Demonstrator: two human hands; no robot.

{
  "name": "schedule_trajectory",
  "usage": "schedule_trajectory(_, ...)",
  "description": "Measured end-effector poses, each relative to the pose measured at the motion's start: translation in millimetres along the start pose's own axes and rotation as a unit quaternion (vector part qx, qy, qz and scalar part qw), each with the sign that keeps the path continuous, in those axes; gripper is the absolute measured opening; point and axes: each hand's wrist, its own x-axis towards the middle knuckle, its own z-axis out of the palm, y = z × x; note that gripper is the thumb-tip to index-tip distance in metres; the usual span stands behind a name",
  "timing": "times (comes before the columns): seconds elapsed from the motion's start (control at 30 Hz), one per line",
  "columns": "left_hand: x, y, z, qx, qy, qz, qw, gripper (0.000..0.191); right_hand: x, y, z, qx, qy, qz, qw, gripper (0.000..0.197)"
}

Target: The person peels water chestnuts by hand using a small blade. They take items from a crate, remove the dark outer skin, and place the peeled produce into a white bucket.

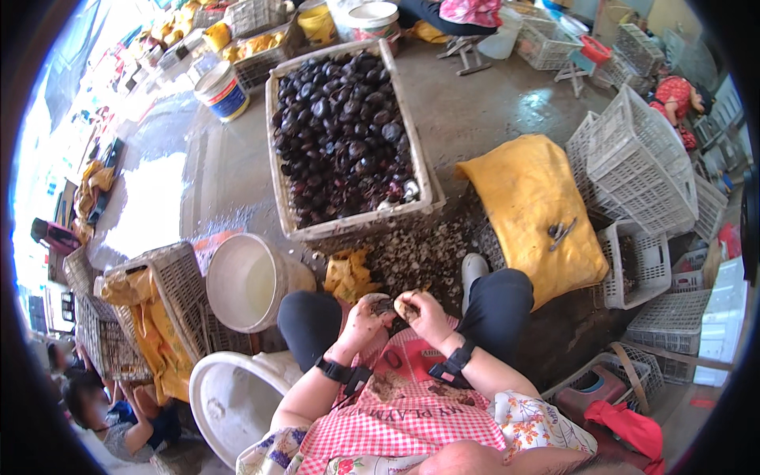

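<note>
My left hand (362, 319) is closed around a dark rounded piece (380, 306). My right hand (430, 322) grips a small pale-brown piece (407, 310) right beside it. Both hands meet above my lap, over a red checked apron (404, 424) stained with brown dirt. Beyond my knees stands a large off-white tub (428, 178) heaped with dark, glossy, rounded pieces (344, 130), whose kind I cannot tell. A whitish piece (411, 190) lies at its near right corner. Pale and dark scraps (415, 255) cover the floor between my feet and the tub.
A white bucket (243, 282) and a tipped pale tub (217, 404) stand on my left. Metal tools (561, 233) lie on a yellow sack (528, 190) at my right. Plastic crates (641, 160) are stacked beyond. People (119, 421) sit at lower left and at the back.
</note>
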Motion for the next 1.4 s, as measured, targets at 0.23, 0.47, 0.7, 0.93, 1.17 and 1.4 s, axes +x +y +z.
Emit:
schedule_trajectory(0.23, -7.6, -8.5, -6.7, -0.087, -0.005, -0.065, 0.994, 0.044, 4.9, 71.1, 10.4, -0.022, -0.007, 0.225, 0.974, 0.027)
schedule_trajectory(0.47, -10.5, -11.0, -9.5, -0.053, -0.013, -0.027, 0.998, 0.042, 25.1, 30.6, -0.1, -0.064, -0.002, 0.037, 0.997, 0.037)
schedule_trajectory(0.7, -7.3, -11.5, -9.4, -0.032, -0.011, 0.023, 0.999, 0.041, 19.5, -9.6, -2.9, 0.100, -0.121, 0.075, 0.985, 0.033)
schedule_trajectory(0.93, -7.6, -11.0, -12.3, 0.033, -0.022, 0.058, 0.998, 0.044, 14.6, 2.2, 5.6, 0.125, -0.080, -0.026, 0.989, 0.037)
schedule_trajectory(1.17, -5.3, -21.7, -19.1, 0.109, -0.012, 0.071, 0.991, 0.040, 12.7, 11.3, 3.8, 0.184, -0.117, 0.034, 0.975, 0.035)
schedule_trajectory(1.4, -12.7, 3.4, -12.5, -0.059, 0.008, -0.017, 0.998, 0.032, 2.4, 78.6, 14.9, 0.299, 0.012, 0.125, 0.946, 0.010)
